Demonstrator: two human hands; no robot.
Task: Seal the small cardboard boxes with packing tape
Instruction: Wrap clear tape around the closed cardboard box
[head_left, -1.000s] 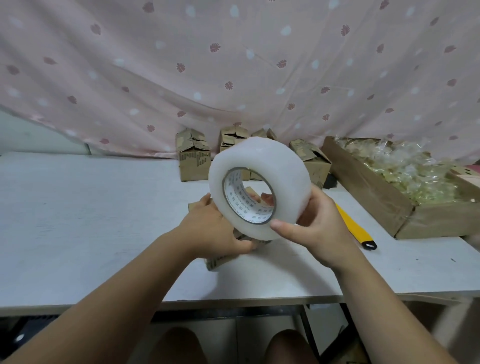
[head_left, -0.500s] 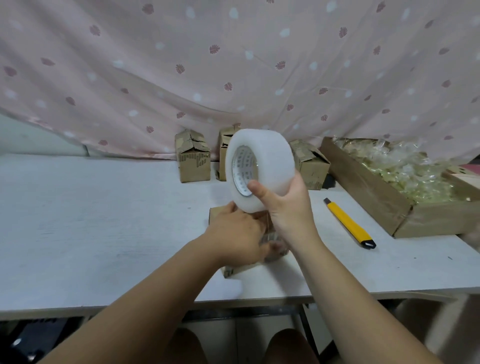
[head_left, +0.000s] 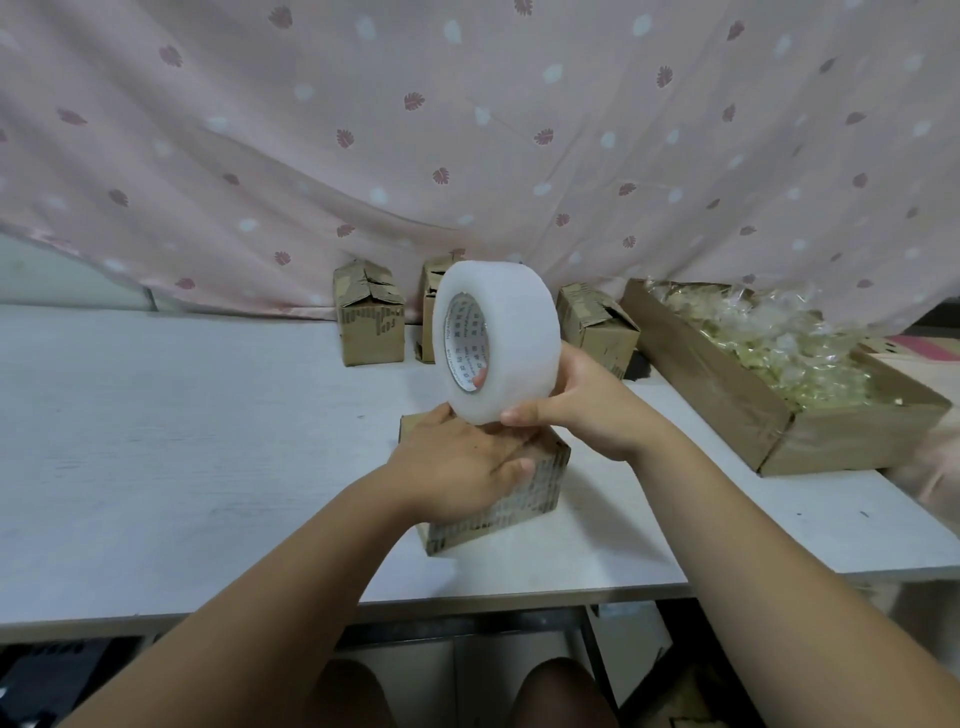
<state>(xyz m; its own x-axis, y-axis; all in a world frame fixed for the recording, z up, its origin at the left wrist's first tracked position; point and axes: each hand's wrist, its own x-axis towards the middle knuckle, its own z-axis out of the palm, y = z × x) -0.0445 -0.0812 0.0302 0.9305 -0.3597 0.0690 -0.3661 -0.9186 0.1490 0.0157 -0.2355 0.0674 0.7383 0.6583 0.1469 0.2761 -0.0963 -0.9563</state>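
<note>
One box (head_left: 524, 499) in work, near table's front edge, under L hand (head_left: 457, 467): palm on top, thumb curled onto near face, gripping it. Just above it, roll (head_left: 511, 332) held on edge by R hand (head_left: 587, 410), thumb on outer wrap, a fingertip showing through core. Free tape end not discernible.

Rec.: pin box firmly, find end w/ thumbnail, draw strip along centre seam, overlap both ends, rub flat.

Surface/room: pink leaf-print curtain (head_left: 467, 130) behind; white table (head_left: 182, 441), matt, level; open carton (head_left: 727, 395) of wrapped goods at R; three boxes (head_left: 370, 322) at rear, flaps loose.
</note>
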